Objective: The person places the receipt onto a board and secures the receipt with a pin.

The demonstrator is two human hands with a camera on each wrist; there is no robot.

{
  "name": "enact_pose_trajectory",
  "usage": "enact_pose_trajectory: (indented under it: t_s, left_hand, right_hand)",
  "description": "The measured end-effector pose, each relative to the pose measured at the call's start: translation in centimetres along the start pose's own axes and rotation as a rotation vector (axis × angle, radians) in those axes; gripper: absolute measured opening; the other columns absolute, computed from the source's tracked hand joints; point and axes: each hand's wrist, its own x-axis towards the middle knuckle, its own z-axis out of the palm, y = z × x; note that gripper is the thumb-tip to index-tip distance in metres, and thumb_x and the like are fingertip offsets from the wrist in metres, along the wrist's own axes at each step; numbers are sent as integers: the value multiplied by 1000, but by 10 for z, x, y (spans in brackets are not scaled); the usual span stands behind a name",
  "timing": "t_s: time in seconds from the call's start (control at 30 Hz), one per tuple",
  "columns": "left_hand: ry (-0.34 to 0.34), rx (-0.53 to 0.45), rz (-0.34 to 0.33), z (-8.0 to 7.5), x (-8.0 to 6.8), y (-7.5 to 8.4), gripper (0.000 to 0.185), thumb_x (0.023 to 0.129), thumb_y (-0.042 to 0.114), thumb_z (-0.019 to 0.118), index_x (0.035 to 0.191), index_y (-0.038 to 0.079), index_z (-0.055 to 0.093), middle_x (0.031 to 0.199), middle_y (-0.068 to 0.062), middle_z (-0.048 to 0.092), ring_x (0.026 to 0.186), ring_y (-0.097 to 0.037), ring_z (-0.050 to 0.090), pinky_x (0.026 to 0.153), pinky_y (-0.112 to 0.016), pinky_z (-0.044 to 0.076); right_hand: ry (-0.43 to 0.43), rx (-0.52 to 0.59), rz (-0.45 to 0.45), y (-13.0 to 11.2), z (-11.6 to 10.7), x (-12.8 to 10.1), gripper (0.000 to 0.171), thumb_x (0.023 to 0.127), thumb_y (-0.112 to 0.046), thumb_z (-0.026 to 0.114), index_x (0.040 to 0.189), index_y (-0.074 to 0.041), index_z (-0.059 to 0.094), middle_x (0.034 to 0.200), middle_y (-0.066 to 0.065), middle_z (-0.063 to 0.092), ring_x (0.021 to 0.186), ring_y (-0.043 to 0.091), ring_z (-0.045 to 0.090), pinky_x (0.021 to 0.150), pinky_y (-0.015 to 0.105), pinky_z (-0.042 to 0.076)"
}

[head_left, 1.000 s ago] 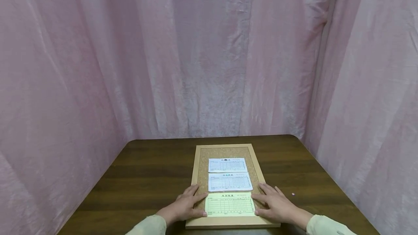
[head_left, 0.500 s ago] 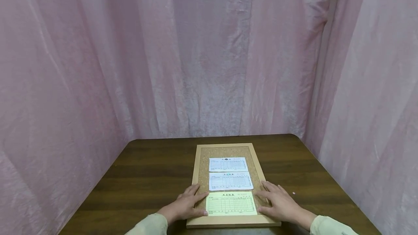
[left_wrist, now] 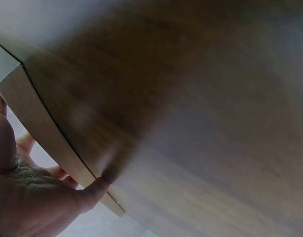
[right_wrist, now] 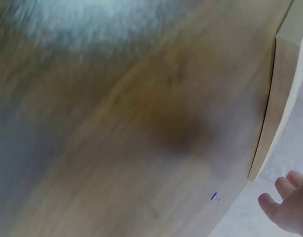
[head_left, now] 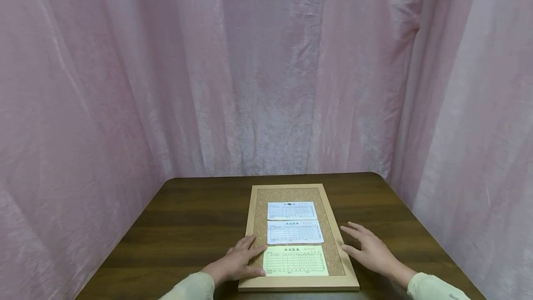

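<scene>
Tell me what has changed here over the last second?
The right hand lifted off the yellow form and the cork board's frame and moved out to the right, over the table. The left hand stayed, its fingers touching the form's left edge. The two white forms did not move.

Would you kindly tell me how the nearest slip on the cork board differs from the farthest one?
The nearest slip is pale yellow; the farthest slip is white. The nearest slip has the left hand touching its left edge; the farthest slip lies untouched. Both are printed grid forms lying flat on the cork board.
</scene>
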Motion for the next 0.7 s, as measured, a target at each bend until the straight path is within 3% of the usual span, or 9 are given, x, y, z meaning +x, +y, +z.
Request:
enact_pose_trajectory:
  t_s: [0.37,0.47,0.53,0.6,0.7]
  left_hand:
    - [5,-3,12,4,1,-4,73,88,54,69,149,21,48,158,-24,24,143,-48,20,99,-74,28]
    - [0,-8,11,3,1,-4,74,87,55,69,149,20,48,158,-24,24,143,-48,20,99,-74,28]
    - [1,-8,9,3,1,-4,74,87,55,69,149,21,48,158,-24,24,143,-48,20,99,-74,28]
    - [3,-10,7,3,1,-4,74,87,55,70,149,21,48,158,-24,24,143,-48,20,99,-74,27]
    - [2,-18,1,4,0,-4,74,87,55,69,150,22,48,158,-24,24,144,-47,20,100,-74,26]
  right_hand:
    - [128,129,93,17,-21,8,53,97,-36,65,139,-3,57,139,22,53,124,46,51,91,59,47]
    - [131,191,151,21,-27,10,55,98,-37,63,140,-3,54,138,23,52,98,43,62,75,51,55]
    - [142,196,173,25,-31,11,56,99,-39,62,141,-3,54,138,24,52,93,41,63,73,49,56]
    - [147,208,190,28,-34,12,57,99,-39,61,142,-2,52,138,25,51,94,42,62,75,51,55]
    - [165,156,191,34,-37,12,57,100,-40,59,141,-1,52,137,25,52,117,44,55,90,57,47]
